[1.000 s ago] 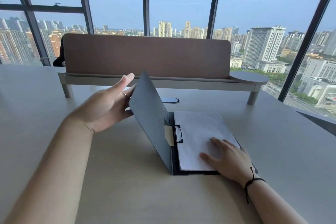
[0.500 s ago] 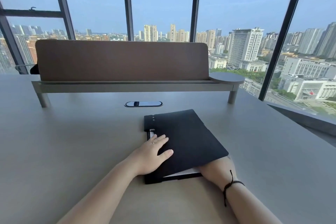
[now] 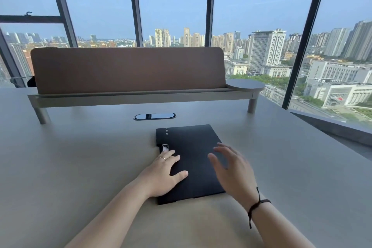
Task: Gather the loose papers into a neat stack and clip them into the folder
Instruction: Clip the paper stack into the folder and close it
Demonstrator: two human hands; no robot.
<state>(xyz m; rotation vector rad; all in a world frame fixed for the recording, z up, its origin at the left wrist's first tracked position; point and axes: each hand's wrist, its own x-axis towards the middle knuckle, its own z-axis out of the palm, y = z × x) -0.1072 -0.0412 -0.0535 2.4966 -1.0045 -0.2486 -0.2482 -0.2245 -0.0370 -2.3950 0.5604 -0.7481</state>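
left hand [image 3: 163, 175]: thin ring [image 3: 162, 158] on one finger, forearm bare | right hand [image 3: 233, 175]: dark cord bracelet [image 3: 256, 206] at wrist, loose end hanging, forearm bare

Bright daylight comes in through the big windows [image 3: 171, 6] far past the hands. The right hand [image 3: 233, 169] looks blurry. The window frames bend at the edges.

A wide grey table [image 3: 84, 167] carries the closed black folder [image 3: 193, 147] at its middle; at twelve o'clock beyond it stands a low screen shelf [image 3: 128, 96].
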